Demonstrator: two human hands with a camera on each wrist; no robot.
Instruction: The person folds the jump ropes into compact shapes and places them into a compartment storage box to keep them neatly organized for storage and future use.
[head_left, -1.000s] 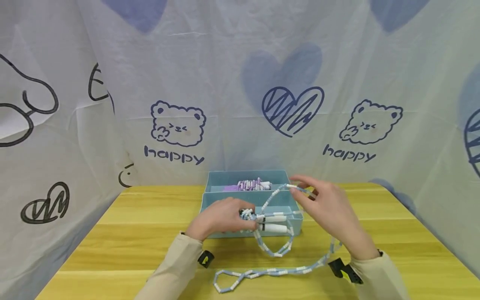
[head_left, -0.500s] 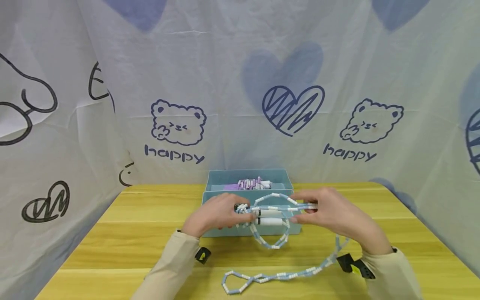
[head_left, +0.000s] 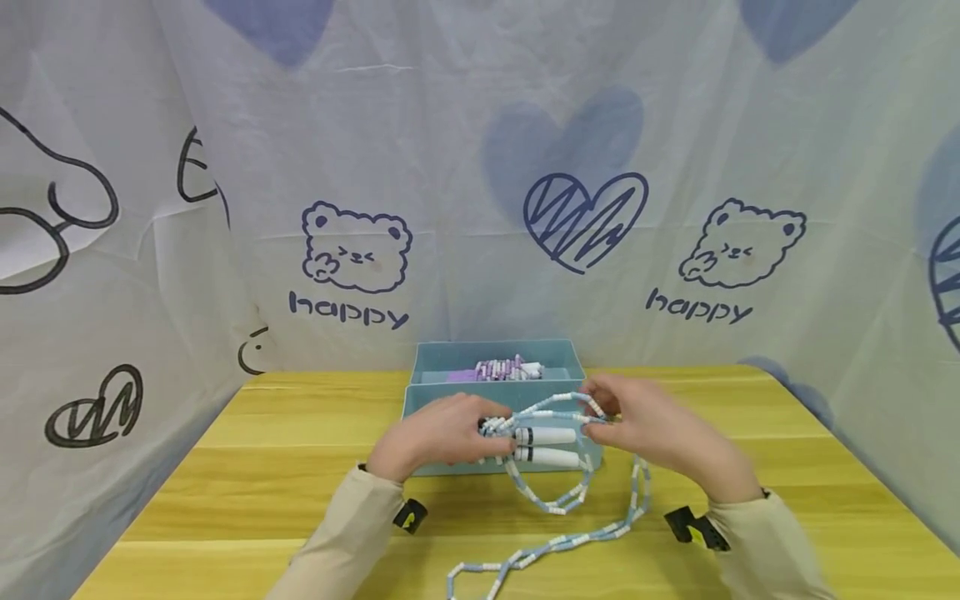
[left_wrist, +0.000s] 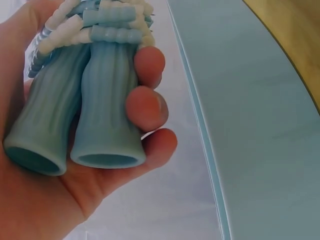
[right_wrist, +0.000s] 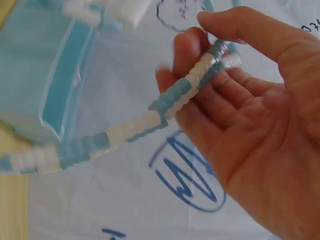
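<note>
My left hand (head_left: 450,429) grips the two handles (left_wrist: 112,100) of a jump rope side by side. They are ribbed pale blue with flared ends in the left wrist view, and their white ends (head_left: 551,457) stick out to the right in the head view. Blue-and-white beaded rope (left_wrist: 112,32) is wound around the handles, and a loop hangs below them. My right hand (head_left: 660,425) pinches strands of the beaded rope (right_wrist: 135,125) between thumb and fingers, just right of the handles. From it a doubled length of rope (head_left: 570,542) hangs down and trails over the table.
Behind the hands stands a light blue divided box (head_left: 442,354). A purple-and-white beaded bundle (head_left: 506,369) lies in its rear compartment. The yellow wood-grain table (head_left: 247,500) meets a printed cloth backdrop (head_left: 465,208) at the back and sides.
My right hand first lowered the strands to handle level, then bent them into a loop. The hanging rope swung left, and its looped end slid toward the near edge. My left hand stayed nearly in place.
</note>
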